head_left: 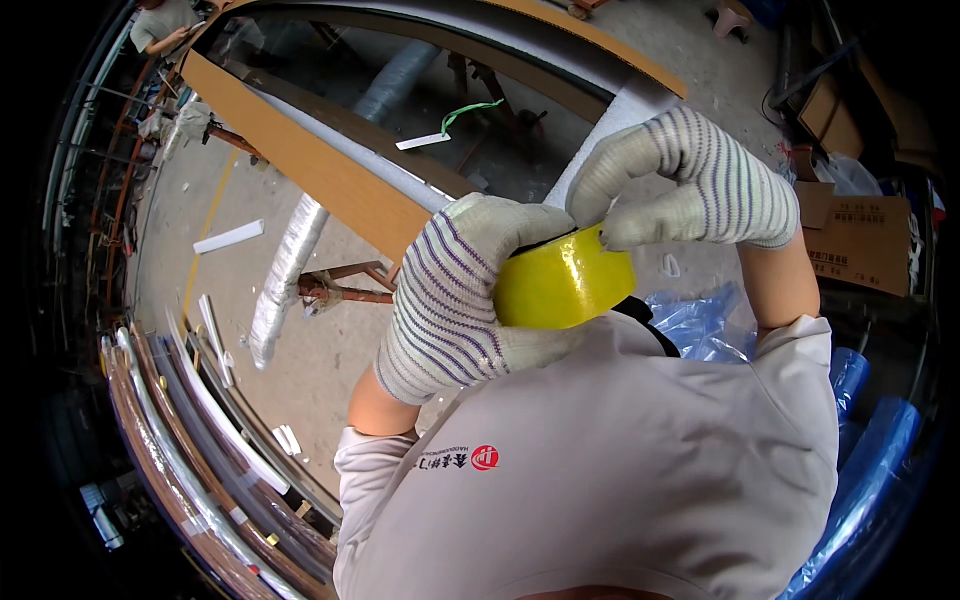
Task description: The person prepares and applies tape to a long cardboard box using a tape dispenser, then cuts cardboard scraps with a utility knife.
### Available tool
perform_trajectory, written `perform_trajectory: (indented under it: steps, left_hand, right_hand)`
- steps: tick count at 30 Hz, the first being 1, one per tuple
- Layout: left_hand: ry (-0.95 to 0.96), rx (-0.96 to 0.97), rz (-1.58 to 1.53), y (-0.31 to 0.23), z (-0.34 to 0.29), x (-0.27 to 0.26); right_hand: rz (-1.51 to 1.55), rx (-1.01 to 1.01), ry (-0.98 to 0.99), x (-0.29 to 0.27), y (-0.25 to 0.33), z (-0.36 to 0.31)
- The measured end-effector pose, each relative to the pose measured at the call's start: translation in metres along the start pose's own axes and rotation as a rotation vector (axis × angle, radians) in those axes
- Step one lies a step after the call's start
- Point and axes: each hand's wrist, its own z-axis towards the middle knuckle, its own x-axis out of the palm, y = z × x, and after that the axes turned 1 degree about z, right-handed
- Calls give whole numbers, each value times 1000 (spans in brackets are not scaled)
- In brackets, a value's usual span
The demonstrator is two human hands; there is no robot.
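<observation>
A wide roll of glossy yellow adhesive tape is held in front of my chest. My left hand, in a white knitted glove with dark stripes, is closed around the roll from the left, thumb below and fingers above. My right hand, gloved alike, has its fingers curled over the roll's upper right edge. Its thumb and fingertips pinch at the tape there; whether a loose end is lifted cannot be made out. Beyond my hands lies a long dark-glazed frame edged with brown cardboard and white foam.
A white tag with a green tie lies on the glass. Film-wrapped supports stand beneath the frame. Long wrapped profiles lie at lower left, blue film rolls at right, and a cardboard box behind. Another person is at far left.
</observation>
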Motion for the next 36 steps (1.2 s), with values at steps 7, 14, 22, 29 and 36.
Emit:
perform_trajectory:
  steps: [7,14,22,29,36]
  left_hand:
    - [148,-216,-288,0,-4,6]
    - [228,-205,-345,10,0,4]
    - [120,-301,-562,19,8,22]
    - [264,-268,-432,19,5,1]
    - [186,-307,-525,12,5,10]
  right_hand:
    - [11,355,336,-7,23,17]
    - [-34,370,442,-7,15,26]
    - [-227,348,375,6,8,30]
    - [248,338,269,-4,-5,19]
    - [150,287,414,-9,-2,27]
